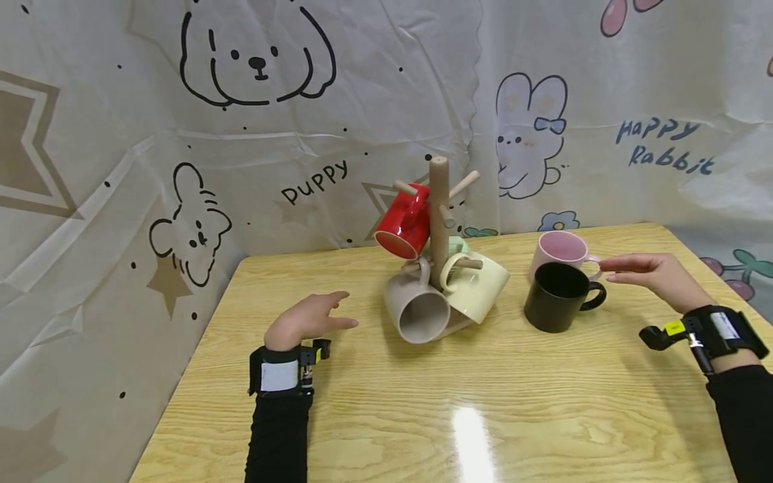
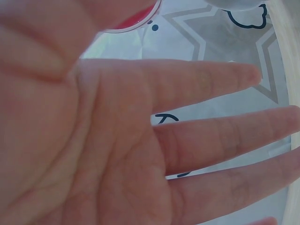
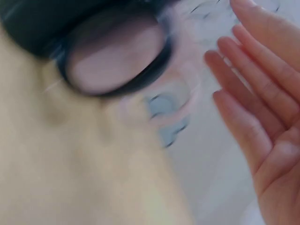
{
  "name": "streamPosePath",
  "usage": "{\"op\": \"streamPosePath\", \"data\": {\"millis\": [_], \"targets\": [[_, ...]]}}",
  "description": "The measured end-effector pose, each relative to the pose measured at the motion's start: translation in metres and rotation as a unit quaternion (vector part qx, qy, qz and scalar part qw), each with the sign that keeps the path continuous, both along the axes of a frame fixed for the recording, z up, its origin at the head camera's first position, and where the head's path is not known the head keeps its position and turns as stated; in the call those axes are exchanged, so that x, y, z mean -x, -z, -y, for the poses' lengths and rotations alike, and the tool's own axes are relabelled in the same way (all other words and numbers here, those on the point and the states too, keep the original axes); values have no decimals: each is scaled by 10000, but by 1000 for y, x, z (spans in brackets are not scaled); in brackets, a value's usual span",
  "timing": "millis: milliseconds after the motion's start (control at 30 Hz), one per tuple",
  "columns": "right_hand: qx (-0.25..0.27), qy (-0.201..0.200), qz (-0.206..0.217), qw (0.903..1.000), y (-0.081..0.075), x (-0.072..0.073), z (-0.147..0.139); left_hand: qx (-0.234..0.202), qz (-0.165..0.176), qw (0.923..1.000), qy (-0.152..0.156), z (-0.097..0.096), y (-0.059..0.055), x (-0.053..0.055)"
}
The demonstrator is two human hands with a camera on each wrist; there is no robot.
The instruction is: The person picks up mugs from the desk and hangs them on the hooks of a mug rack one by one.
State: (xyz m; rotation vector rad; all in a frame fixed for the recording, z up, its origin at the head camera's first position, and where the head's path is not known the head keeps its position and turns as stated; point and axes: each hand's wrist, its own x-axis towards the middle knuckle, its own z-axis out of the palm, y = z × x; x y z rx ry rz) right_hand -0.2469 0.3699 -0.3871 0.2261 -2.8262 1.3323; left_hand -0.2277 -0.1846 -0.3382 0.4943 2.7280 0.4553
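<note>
My right hand (image 1: 652, 276) is held with straight fingers, its fingertips right by the handle of a pink mug (image 1: 561, 247). In front of that mug stands a black mug (image 1: 551, 305), upright on the table, its handle turned right. The right wrist view has the hand (image 3: 267, 103) beside both blurred handles, nothing in its palm. My left hand (image 1: 304, 318) hovers over the table at the left, palm empty and fingers spread. Nearest to it is a greyish-beige mug (image 1: 398, 302), hanging tilted on a wooden mug tree (image 1: 439, 215).
The mug tree also carries a red mug (image 1: 401, 225) on an upper peg, a cream mug (image 1: 486, 285) low on the right and a pale green mug (image 1: 459, 245) partly hidden behind. A printed curtain (image 1: 374, 80) hangs behind the wooden table (image 1: 386, 416).
</note>
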Motion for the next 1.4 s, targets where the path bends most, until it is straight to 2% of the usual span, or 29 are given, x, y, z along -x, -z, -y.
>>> {"op": "streamPosePath", "data": {"millis": [100,200,300,433,633,800,900,1100,1400], "targets": [[230,-140,124,9996,20,-4,-7,17,32,10000,-34,0,0,0],[521,-405,86,9978,34,-5,-5,45,42,10000,4,0,1,0],[564,-507,-8,9971,39,-4,0,45,63,10000,14,0,0,1],[248,-239,-214,9992,40,-3,8,33,50,10000,-14,-1,-1,-1],[-120,51,-873,9961,45,-7,16,64,16,10000,-17,0,1,-1],[-223,321,-1657,9854,53,-8,24,42,46,10000,-44,1,2,-1],[-101,461,-1912,9804,58,-9,27,51,80,9999,-56,0,1,-1],[156,656,-1804,9813,58,-14,28,14,64,10000,-13,-2,0,-2],[339,878,-1573,9831,49,-20,27,37,53,10000,-42,-3,1,-1]]}}
